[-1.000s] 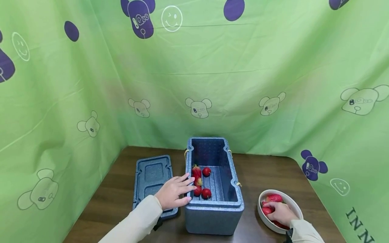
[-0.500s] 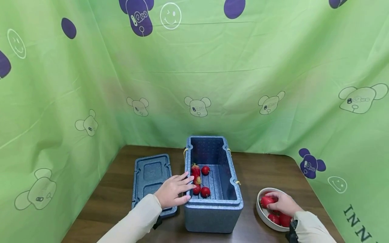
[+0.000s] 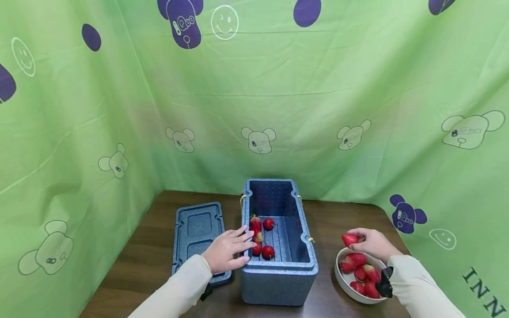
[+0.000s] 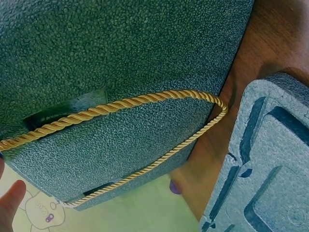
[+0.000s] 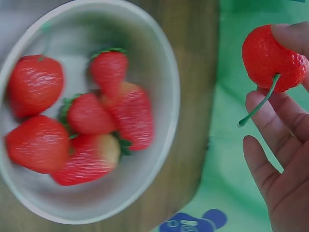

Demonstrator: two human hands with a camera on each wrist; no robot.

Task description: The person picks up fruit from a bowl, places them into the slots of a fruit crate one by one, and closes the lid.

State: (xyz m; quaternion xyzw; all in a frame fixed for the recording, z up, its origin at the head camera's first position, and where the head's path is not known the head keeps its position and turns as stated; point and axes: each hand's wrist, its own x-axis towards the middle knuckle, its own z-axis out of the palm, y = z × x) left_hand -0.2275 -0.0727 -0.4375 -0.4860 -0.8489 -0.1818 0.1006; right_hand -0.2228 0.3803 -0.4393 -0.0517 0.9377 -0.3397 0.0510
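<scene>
My right hand (image 3: 377,244) pinches a round red fruit with a long green stem (image 5: 270,58) between thumb and fingers, just above the far rim of a white bowl (image 3: 339,277). In the right wrist view, several strawberries (image 5: 133,118) and rounder red fruits (image 5: 38,145) lie in that bowl. My left hand (image 3: 227,251) rests on the left rim of a blue-grey foam box (image 3: 278,285), fingers spread and fairly straight over the edge. Strawberries (image 3: 256,224) and round red fruits (image 3: 268,252) sit along the left side inside the box.
A blue-grey foam lid (image 3: 200,225) lies on the brown wooden table (image 3: 151,247), left of the box and partly behind my left forearm. Yellow rope handles (image 4: 140,100) loop from the box's sides. A green printed cloth (image 3: 310,88) surrounds the table at the back and sides.
My right hand has lifted the round red fruit out of the bowl, up and away toward its far rim. My left hand has stayed on the box rim.
</scene>
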